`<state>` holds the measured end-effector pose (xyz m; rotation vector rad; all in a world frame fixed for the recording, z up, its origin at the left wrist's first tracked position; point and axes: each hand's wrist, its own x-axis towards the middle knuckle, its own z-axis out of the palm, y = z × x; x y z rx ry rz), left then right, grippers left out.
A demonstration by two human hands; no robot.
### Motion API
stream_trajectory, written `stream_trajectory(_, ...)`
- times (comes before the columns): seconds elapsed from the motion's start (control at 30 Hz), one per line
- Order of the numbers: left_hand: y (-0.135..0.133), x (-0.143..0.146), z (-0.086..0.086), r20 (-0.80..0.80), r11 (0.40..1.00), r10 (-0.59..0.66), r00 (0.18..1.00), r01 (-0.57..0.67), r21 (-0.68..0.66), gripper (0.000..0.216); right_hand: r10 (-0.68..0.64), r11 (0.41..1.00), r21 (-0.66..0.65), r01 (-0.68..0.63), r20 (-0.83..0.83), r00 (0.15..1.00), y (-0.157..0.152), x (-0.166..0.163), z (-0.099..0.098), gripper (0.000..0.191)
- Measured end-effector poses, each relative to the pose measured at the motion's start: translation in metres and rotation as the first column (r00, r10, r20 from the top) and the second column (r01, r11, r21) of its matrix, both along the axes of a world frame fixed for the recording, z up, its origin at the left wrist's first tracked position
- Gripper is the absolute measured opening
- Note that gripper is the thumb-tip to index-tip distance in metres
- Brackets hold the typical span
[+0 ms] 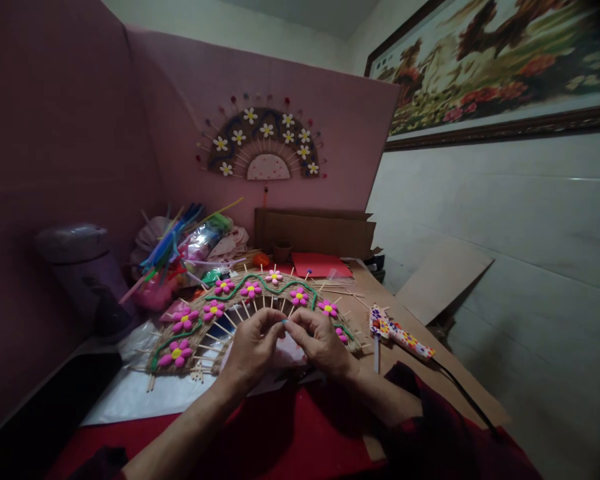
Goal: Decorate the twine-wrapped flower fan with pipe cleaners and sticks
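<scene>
A half-round woven fan craft [205,327] with pink flowers, a green wavy cord and wooden sticks lies on the table in front of me. My left hand [250,347] and my right hand [320,343] meet over its middle, fingertips pinched together on something small and bluish that I cannot make out. Both hands rest near the sticks at the fan's hub.
A patterned glue gun [400,333] with a black cord lies to the right. Coloured straws and bags [185,250] pile up at the back left beside a lilac jar [87,267]. A finished fan [265,143] hangs on the pink board. Cardboard [443,277] leans against the right wall.
</scene>
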<state>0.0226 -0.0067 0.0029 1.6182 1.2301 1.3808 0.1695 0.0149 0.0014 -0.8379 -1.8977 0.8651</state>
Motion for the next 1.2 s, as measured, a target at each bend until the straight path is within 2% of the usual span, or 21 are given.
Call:
stream_trajectory(0.1,0.0,0.001,0.0,0.018,1.0,0.026,0.999,-0.026,-0.007,0.013,0.001,1.0,-0.004,-0.001,0.004,1.0,0.001,-0.001,0.0,0.026)
stream_trajectory(0.23,0.0,0.001,0.002,0.106,0.997,0.007,0.994,0.001,-0.077,0.016,-0.009,1.0,0.021,0.009,0.023,1.0,0.003,-0.001,-0.001,0.025)
stream_trajectory(0.4,0.003,-0.002,0.005,0.142,0.98,-0.023,0.99,0.05,-0.192,0.019,-0.029,0.977,0.215,-0.01,0.18,0.983,0.001,0.005,0.002,0.02)
stream_trajectory(0.53,0.002,-0.004,0.005,0.081,0.984,-0.055,0.995,0.068,-0.166,0.018,-0.054,0.951,0.306,-0.035,0.279,0.959,0.001,0.008,0.002,0.011)
stream_trajectory(0.67,0.0,-0.004,0.004,-0.011,0.992,-0.047,0.999,0.045,-0.115,0.015,-0.05,0.947,0.318,-0.052,0.306,0.951,0.002,0.008,0.001,0.011)
stream_trajectory(0.9,0.002,-0.01,0.004,-0.098,0.986,-0.128,0.987,0.117,-0.116,0.016,0.022,0.943,0.303,-0.141,0.363,0.932,0.005,0.013,0.006,0.012)
stream_trajectory(0.97,0.002,-0.01,0.005,-0.066,0.975,-0.164,0.984,0.152,-0.162,0.017,0.064,0.948,0.272,-0.168,0.355,0.933,0.005,0.015,0.009,0.012)
stream_trajectory(1.1,0.001,-0.009,0.008,0.11,0.934,-0.209,0.972,0.232,-0.273,0.022,0.093,0.96,0.226,-0.167,0.308,0.947,0.005,0.017,0.011,0.013)
stream_trajectory(1.2,-0.001,-0.006,0.008,0.144,0.94,-0.199,0.969,0.23,-0.251,0.023,0.089,0.971,0.19,-0.143,0.265,0.96,0.007,0.016,0.01,0.014)
